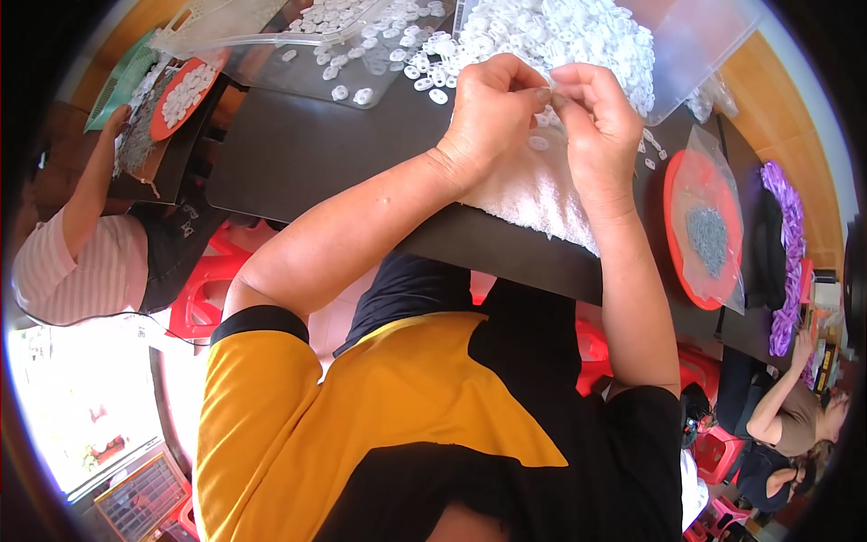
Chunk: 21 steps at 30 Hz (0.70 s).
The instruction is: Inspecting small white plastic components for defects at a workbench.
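Observation:
My left hand (495, 113) and my right hand (598, 131) meet fingertip to fingertip above the dark table (316, 144). Both are closed in a pinch. Whatever lies between the fingertips is too small and too covered to make out. Below them a white towel (528, 194) is spread to the table's near edge, with a loose white oval plastic piece (539, 143) on it. Just beyond my hands rises a big heap of similar small white pieces (569, 41), some of them with holes, spilling out to the left.
At right, a red tray (674, 226) bears a clear bag with small grey metal pieces (708, 239). Beyond it lies a purple bundle (784, 262). A clear plastic bin (700, 54) stands behind the heap. Co-workers sit left (90, 262) and right (795, 420); an orange-red plate (161, 122) is at far left.

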Available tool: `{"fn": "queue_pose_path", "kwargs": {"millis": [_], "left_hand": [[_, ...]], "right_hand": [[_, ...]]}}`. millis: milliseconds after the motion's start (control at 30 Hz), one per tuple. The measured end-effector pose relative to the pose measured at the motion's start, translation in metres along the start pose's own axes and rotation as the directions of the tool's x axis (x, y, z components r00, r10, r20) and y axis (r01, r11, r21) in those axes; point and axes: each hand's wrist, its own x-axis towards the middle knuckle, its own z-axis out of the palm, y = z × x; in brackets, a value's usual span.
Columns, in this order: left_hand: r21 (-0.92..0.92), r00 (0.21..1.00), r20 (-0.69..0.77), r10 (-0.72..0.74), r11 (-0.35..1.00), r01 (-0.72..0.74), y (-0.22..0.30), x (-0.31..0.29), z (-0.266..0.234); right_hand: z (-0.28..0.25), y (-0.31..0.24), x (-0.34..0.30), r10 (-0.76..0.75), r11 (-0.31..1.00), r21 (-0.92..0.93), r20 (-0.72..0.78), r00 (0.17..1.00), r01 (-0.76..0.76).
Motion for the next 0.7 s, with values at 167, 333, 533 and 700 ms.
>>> {"fn": "queue_pose_path", "kwargs": {"millis": [167,333,533,700], "left_hand": [[-0.009,0.997,0.0,-0.072,0.997,0.072,0.006,0.001,-0.001],[0.003,0.996,0.002,-0.087,0.996,0.087,0.006,0.004,-0.002],[0.018,0.998,0.041,-0.058,0.998,0.057,0.005,0.005,-0.004],[0.144,0.984,0.069,-0.163,0.978,0.152,0.011,0.003,-0.005]], "right_hand": [[-0.007,-0.005,0.001,0.04,0.99,-0.135,0.016,0.999,-0.038],[-0.014,0.006,0.001,-0.156,0.919,-0.358,0.052,0.986,0.164],[-0.014,-0.002,0.0,-0.099,0.854,-0.496,0.142,0.985,0.157],[-0.012,0.001,-0.003,-0.046,0.848,-0.516,0.151,0.987,0.118]]}}
